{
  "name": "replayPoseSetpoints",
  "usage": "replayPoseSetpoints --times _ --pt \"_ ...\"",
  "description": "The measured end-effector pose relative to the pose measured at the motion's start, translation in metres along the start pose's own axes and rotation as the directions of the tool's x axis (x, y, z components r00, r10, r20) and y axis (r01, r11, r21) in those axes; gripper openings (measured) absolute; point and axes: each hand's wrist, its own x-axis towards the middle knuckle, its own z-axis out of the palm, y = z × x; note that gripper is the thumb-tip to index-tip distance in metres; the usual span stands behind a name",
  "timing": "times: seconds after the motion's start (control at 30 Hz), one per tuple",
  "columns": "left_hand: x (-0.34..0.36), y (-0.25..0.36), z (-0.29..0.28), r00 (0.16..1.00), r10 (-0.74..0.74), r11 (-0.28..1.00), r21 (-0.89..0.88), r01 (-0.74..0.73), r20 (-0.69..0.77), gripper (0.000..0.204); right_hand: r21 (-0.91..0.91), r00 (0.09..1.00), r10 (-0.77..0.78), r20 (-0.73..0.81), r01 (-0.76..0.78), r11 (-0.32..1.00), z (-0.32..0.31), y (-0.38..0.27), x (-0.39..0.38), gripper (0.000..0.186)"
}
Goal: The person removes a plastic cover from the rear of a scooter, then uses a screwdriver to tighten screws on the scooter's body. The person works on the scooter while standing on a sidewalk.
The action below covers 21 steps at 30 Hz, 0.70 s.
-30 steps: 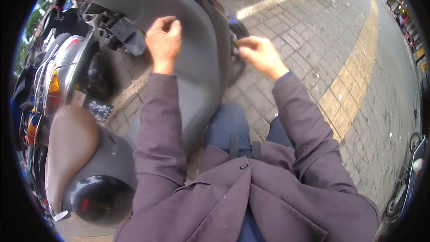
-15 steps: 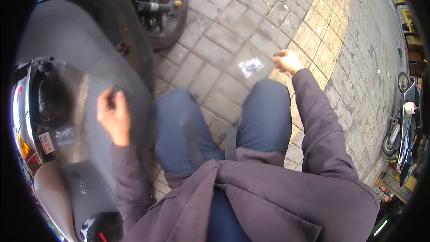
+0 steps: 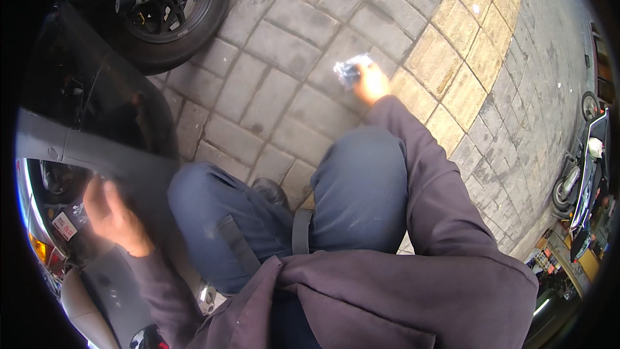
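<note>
My right hand (image 3: 371, 81) is low over the paving, its fingers closed on a small clear plastic packet (image 3: 346, 72) with something dark inside; motion blurs the fingertips. My left hand (image 3: 116, 214) is beside the dark grey scooter body (image 3: 103, 145) at the left, fingers curled; what they hold, if anything, is unclear. Ahead of that hand are the scooter's black lower panel (image 3: 93, 84) and front wheel (image 3: 174, 35), with a gold fork leg above the hub. My bent knees (image 3: 355, 187) lie between the hands.
Grey pavers (image 3: 278, 45) extend ahead, crossed on the right by a yellow textured strip (image 3: 465, 45). A parked motorbike (image 3: 584, 168) stands at the far right. Another silver scooter with an orange lamp (image 3: 39, 251) shows at the left rim, near a brown-grey seat (image 3: 87, 313).
I have crouched lower and turned toward the paving. My right hand has left the scooter and taken hold of the packet lying on the pavers. My left hand has moved down and left.
</note>
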Motion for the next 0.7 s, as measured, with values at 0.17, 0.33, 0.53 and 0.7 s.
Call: replayPoseSetpoints --times 0.17,0.33,0.53,0.7 --pt "0.000 -0.004 -0.001 1.000 0.023 1.000 0.020 -0.023 -0.004 0.027 -0.021 0.997 -0.036 -0.069 0.035 0.999 0.002 0.005 0.006 0.014" --pt "-0.001 -0.004 -0.003 0.999 0.038 0.999 0.011 -0.038 -0.012 0.027 0.010 0.993 -0.004 -0.120 0.005 1.000 -0.016 0.009 0.005 0.032" --pt "-0.002 0.006 -0.004 0.999 0.035 0.999 -0.022 -0.036 -0.027 0.025 -0.086 0.974 -0.202 -0.101 0.193 0.977 -0.016 0.007 0.028 0.039" --pt "-0.006 0.024 0.003 0.998 0.003 0.999 -0.050 -0.007 -0.069 0.021 -0.135 0.967 -0.239 -0.091 0.226 0.965 0.001 0.020 0.045 0.016"
